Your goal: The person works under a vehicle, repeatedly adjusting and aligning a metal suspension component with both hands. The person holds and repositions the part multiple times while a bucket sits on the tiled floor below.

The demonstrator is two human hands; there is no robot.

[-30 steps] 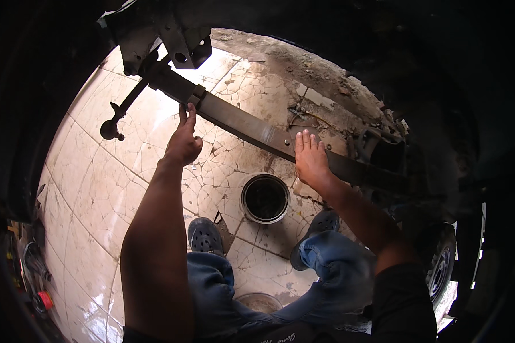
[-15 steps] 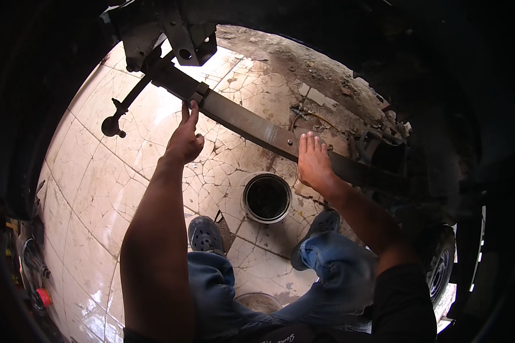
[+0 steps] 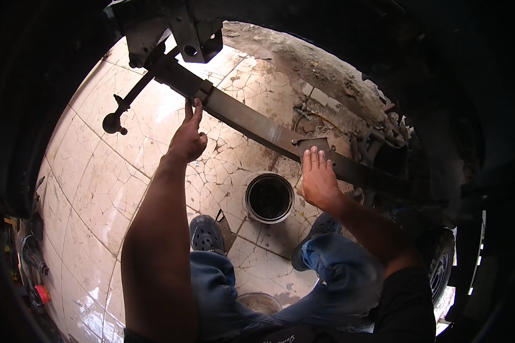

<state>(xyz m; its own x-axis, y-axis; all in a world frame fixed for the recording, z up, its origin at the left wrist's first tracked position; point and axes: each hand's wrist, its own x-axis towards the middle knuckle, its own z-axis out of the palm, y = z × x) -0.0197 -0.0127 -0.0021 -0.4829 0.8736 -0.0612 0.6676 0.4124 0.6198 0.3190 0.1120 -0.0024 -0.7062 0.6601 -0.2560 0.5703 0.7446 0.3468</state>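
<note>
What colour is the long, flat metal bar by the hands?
The bar is dull grey-brown mid-length, darker toward both ends, best seen in the head view.

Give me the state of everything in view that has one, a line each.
Metal bar, scuffed midway
Dark flat piece, against the bar
Left hand, two fingers extended to the bar's edge
Right hand, fingers straight, on the dark piece
Bucket, upright, lidless
Floor tiles, cracked
Clogs, worn
</note>
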